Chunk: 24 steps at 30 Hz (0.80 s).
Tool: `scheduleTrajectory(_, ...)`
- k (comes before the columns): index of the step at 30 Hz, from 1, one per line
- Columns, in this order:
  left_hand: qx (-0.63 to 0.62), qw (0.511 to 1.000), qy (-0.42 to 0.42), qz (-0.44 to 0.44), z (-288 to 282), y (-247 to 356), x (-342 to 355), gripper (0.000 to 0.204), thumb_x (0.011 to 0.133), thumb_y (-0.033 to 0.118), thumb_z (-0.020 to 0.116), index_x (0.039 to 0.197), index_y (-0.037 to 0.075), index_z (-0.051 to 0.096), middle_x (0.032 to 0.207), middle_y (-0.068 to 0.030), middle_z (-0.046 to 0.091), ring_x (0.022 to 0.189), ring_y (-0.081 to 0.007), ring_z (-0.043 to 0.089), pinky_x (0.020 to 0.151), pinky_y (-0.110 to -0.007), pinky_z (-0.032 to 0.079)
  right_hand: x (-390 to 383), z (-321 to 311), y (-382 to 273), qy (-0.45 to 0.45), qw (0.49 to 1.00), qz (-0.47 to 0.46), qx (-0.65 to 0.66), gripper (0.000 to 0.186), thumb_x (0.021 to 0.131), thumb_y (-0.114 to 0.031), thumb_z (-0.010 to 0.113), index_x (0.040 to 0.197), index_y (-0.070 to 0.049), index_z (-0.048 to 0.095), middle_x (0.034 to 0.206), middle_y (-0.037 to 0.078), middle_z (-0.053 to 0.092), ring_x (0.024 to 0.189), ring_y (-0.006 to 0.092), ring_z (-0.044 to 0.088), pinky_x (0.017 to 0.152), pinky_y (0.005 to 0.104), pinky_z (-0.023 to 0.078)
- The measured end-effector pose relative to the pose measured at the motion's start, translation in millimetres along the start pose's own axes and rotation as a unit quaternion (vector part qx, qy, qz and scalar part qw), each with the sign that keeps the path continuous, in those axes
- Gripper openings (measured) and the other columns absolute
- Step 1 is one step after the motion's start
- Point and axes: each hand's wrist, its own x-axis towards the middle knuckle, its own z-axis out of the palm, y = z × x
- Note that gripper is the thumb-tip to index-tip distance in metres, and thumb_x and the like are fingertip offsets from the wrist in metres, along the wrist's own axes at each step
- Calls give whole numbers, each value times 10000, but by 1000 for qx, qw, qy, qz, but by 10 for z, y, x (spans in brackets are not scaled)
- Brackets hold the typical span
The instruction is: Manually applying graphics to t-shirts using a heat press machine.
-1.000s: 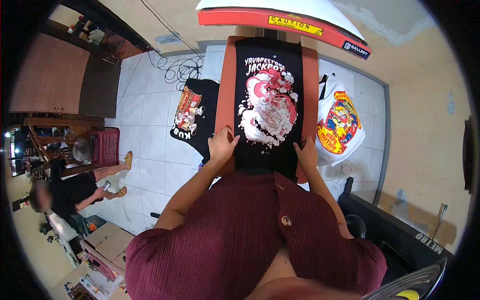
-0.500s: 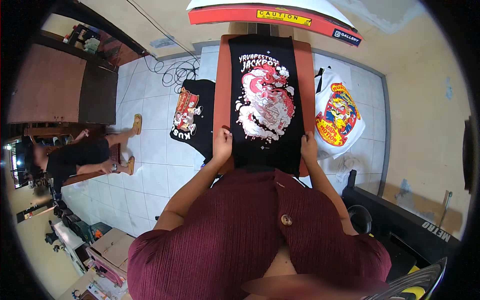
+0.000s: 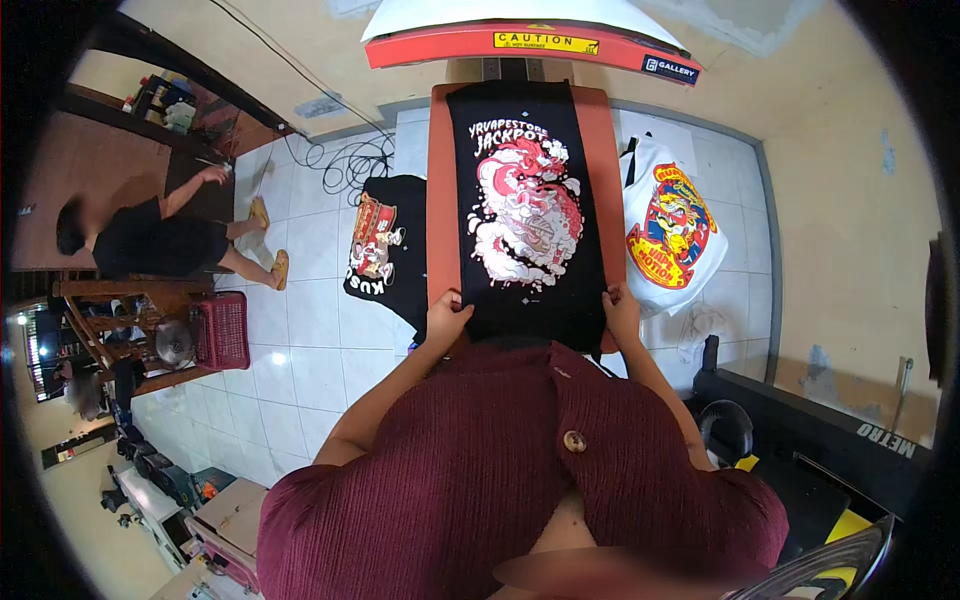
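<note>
A black T-shirt [image 3: 525, 215] with a red and white printed picture lies flat on the orange platen [image 3: 440, 200] of a heat press. My left hand [image 3: 447, 315] grips the shirt's near left edge. My right hand [image 3: 620, 308] grips its near right edge. The press's raised upper plate [image 3: 520, 40], red with a white top, stands open beyond the shirt.
A black printed shirt [image 3: 385, 245] lies on the white tiled floor left of the press, a white printed shirt [image 3: 672, 225] to its right. A person [image 3: 150, 238] bends over at far left near a red crate [image 3: 220, 330]. Cables [image 3: 350, 160] trail by the wall. A black machine [image 3: 810, 430] stands right.
The view has shifted, so the press and shirt sit lower and nearer. My hands stay on the shirt's near edge. The person at left has stood up and moved farther away.
</note>
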Motion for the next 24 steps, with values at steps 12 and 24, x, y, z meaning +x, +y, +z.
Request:
scheduleTrajectory(12,-24,1000,0,1,-22,-111,-58,174,849,93,522,994,-1,547,829,-203,629,809,-365,634,744,-383,480,-274,75,-129,27,985,-115,-126,188,905,-142,466,1072,-59,484,1031,215,571,862,463,582,723,527,461)
scheduleTrajectory(24,97,992,-54,55,-192,-233,-210,279,765,158,711,964,42,554,762,-156,622,731,-337,631,638,-408,491,-245,-202,-293,-49,982,-74,-167,174,808,-87,558,965,-35,501,964,199,558,878,432,579,725,508,470)
